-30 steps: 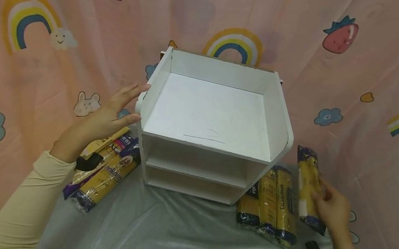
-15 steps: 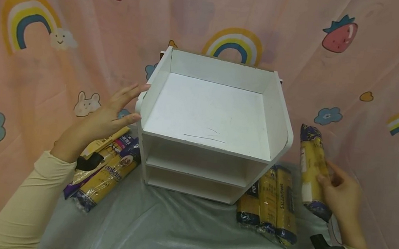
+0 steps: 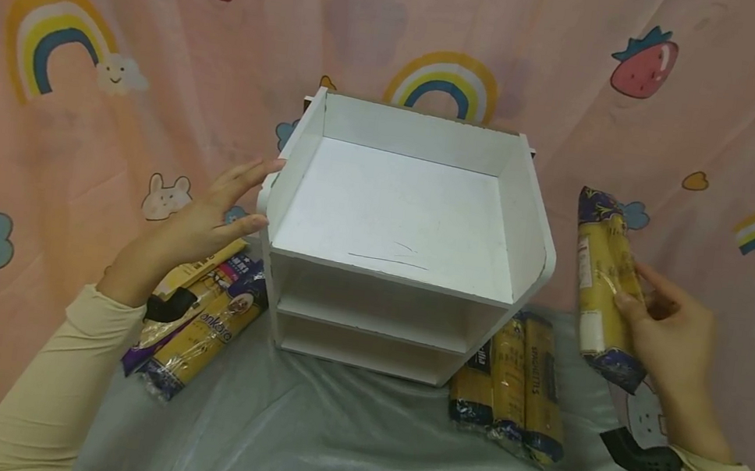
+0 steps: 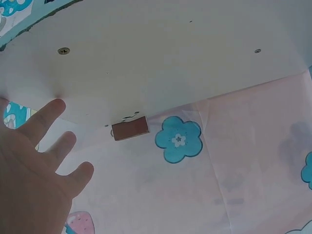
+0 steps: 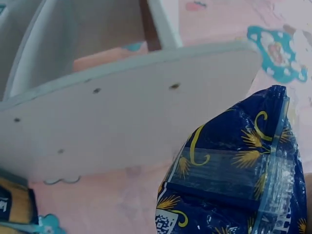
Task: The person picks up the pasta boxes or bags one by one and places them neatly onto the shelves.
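Note:
A white shelf unit [image 3: 401,215] stands in the middle of the head view, with a top tray and two compartments below. My left hand [image 3: 210,215] rests its spread, straight fingers against the unit's left side panel; the left wrist view shows the fingers [image 4: 46,119] near that panel. On the right, my right hand [image 3: 672,335] grips a yellow and blue packet of spaghetti [image 3: 601,279], held raised and tilted beside the unit. The packet's blue end [image 5: 234,165] fills the lower right of the right wrist view, where the hand is mostly hidden.
Several spaghetti packets [image 3: 507,385] lie side by side at the unit's right foot. More pasta packets [image 3: 206,332] lie at its left, partly under my left forearm. A grey cloth [image 3: 324,441] covers the surface, and a pink patterned curtain [image 3: 267,41] hangs behind.
My right hand has lifted the spaghetti packet up and slightly to the right, away from the packets on the cloth. The left hand has stayed at the side panel.

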`<move>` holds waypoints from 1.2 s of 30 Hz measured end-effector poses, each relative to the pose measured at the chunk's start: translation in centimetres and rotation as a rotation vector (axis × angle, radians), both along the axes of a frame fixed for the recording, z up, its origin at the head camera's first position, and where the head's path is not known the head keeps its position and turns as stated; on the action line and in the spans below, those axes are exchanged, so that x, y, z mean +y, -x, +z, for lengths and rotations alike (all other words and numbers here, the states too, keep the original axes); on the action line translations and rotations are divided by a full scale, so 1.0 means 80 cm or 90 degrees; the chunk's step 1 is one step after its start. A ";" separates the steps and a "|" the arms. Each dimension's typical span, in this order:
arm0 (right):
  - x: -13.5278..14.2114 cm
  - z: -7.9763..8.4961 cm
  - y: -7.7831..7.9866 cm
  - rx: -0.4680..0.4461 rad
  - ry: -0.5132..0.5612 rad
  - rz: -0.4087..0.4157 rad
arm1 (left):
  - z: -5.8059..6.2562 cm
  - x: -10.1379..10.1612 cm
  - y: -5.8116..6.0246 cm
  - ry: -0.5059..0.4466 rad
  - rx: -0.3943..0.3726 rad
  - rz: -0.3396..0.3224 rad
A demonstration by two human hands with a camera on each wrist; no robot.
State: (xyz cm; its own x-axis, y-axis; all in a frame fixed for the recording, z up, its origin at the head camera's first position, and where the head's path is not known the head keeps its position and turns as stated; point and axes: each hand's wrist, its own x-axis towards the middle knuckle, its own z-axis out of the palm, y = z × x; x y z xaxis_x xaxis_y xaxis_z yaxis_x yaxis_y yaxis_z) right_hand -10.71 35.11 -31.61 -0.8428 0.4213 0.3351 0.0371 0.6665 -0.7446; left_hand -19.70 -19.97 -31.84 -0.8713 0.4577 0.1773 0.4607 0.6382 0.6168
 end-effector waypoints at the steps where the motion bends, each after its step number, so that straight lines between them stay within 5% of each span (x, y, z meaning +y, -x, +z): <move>1: -0.003 0.006 0.000 -0.005 0.000 0.001 | 0.000 0.000 0.000 -0.001 -0.003 0.000; 20: -0.053 0.106 0.015 0.043 0.094 0.061 | 0.002 0.007 0.003 0.012 0.001 -0.007; 25: -0.068 0.128 0.020 0.047 0.184 0.110 | 0.002 0.007 0.003 0.009 0.001 -0.008; 31: -0.088 0.142 0.027 0.057 0.316 0.182 | 0.003 0.010 0.005 0.021 0.008 -0.006; 36: -0.112 0.144 0.033 0.054 0.297 0.214 | 0.003 0.011 0.008 0.022 0.018 -0.013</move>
